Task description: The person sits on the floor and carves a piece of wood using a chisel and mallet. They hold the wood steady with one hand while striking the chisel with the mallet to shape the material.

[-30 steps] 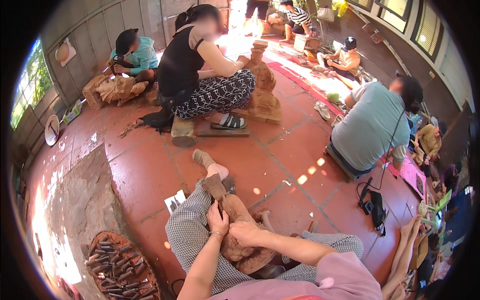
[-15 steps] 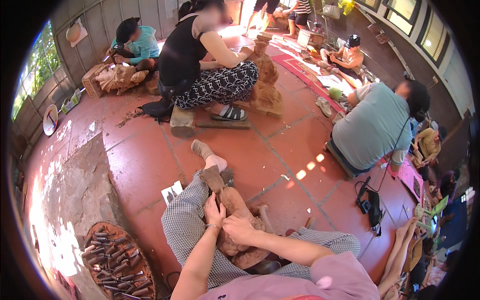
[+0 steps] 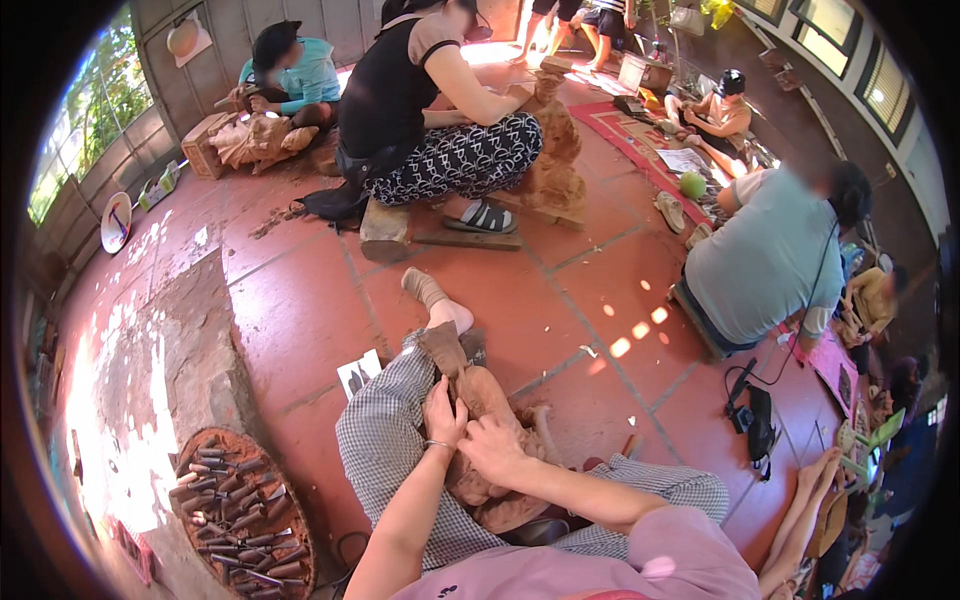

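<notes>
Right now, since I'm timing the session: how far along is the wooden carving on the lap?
The wooden carving is already roughly shaped, rounded forms visible. In hand: the left hand and right hand both press on its middle. Left: fine detail seemingly; its surface looks coarse. The basket of chisels sits nearby.

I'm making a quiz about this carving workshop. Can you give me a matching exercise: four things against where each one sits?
Things:
1. wood carving
2. round tray of chisels
3. green ball
4. white round fan

Places:
A. lower left on the floor
B. on the wearer's lap, under both hands
C. far left by the wall
D. on the red mat, upper right

Pairs: 1-B, 2-A, 3-D, 4-C
</notes>
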Demonstrator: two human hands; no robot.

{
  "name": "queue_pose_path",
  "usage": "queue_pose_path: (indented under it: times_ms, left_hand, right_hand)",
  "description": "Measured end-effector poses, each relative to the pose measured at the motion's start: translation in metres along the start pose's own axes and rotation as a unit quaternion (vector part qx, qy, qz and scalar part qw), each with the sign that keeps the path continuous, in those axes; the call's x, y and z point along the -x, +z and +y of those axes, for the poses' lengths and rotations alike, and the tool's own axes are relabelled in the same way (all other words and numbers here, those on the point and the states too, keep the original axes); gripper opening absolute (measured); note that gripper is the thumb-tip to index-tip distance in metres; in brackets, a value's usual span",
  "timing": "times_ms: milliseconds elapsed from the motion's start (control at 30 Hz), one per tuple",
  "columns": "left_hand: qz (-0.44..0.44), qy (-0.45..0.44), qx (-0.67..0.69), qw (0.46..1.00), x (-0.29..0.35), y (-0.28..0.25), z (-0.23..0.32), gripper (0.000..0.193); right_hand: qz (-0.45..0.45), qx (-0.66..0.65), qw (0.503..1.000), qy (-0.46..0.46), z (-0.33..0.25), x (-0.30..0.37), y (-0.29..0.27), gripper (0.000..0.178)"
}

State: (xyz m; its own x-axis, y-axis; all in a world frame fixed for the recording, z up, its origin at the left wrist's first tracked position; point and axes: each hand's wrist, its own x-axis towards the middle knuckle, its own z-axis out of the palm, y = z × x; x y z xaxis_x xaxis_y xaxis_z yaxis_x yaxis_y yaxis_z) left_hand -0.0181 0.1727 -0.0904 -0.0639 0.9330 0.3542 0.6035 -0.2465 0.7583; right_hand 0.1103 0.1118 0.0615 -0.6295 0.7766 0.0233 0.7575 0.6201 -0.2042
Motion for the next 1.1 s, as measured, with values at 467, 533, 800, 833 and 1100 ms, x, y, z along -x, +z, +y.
queue_pose_path:
  times_ms: [467, 533, 800, 833, 1100]
  left_hand:
    - [-0.002, -0.007, -0.015, 1.000, -0.002, -0.003, 0.007, 0.057]
    - [-0.003, -0.008, -0.020, 1.000, -0.001, -0.006, 0.010, 0.058]
    - [0.002, 0.004, -0.010, 1.000, -0.002, -0.003, -0.002, 0.056]
    - [0.005, 0.005, -0.009, 1.000, -0.002, -0.004, 0.003, 0.056]
    - [0.003, -0.003, -0.008, 1.000, -0.004, -0.001, -0.003, 0.055]
  right_hand:
    - [-0.036, -0.128, 0.991, -0.007, 0.009, 0.007, 0.009, 0.016]
    - [-0.073, -0.142, 0.987, -0.029, 0.020, 0.006, -0.007, 0.017]
    - [-0.034, -0.120, 0.992, 0.000, 0.003, 0.005, -0.002, 0.017]
    - [-0.039, -0.125, 0.991, -0.001, 0.008, 0.007, 0.000, 0.016]
    - [-0.020, -0.106, 0.994, -0.023, -0.001, -0.001, 0.003, 0.015]
